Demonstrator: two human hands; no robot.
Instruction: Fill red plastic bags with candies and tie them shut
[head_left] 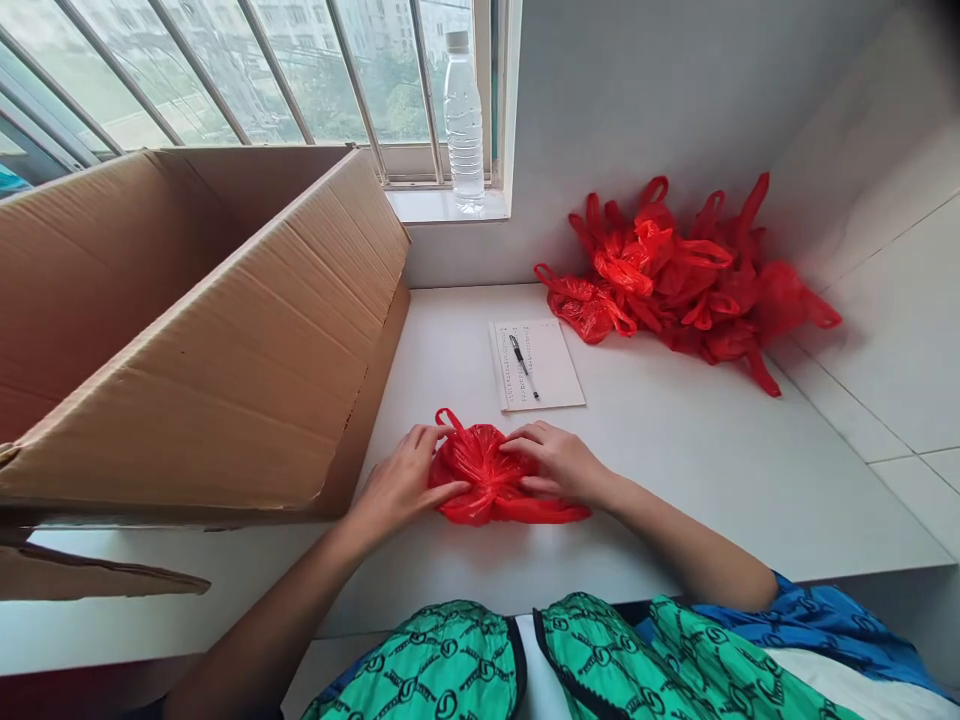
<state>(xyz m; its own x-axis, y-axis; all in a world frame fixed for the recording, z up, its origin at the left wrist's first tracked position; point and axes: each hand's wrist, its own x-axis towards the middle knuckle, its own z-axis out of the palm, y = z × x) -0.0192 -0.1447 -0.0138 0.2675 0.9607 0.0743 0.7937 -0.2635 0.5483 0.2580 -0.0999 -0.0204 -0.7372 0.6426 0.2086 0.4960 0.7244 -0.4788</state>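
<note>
The work in hand is at the **red bag** (476, 465), a thin plastic carrier lying bunched on the white **worktop** (675, 470), just in front of the person. The **left hand** (401, 482) lies on the bag's left side, fingers spread over the film and thumb across the middle. The **right hand** (559, 462) rests on its right side, fingers curved over the top. Both hands look to be pressing or gathering the plastic inward, though I cannot tell whether either is pinching it.

The bag looks only partly tamed: creases run toward the centre, one loop handle sticks up at about 11 o'clock, and a flatter strip trails at about 4 o'clock. In my judgement, the next move calls for squaring up those loose parts, handle included, without letting the slippery film spring back.

From the bag, a **pile of red bags** (667, 280) sits at about 1 o'clock against the wall. A **paper** (551, 365) with a **pen** (523, 365) on it lies at 12 o'clock. A cardboard **box** (187, 340) stands at 10 o'clock, and a **bottle** (463, 125) stands on the window sill beyond.
</note>
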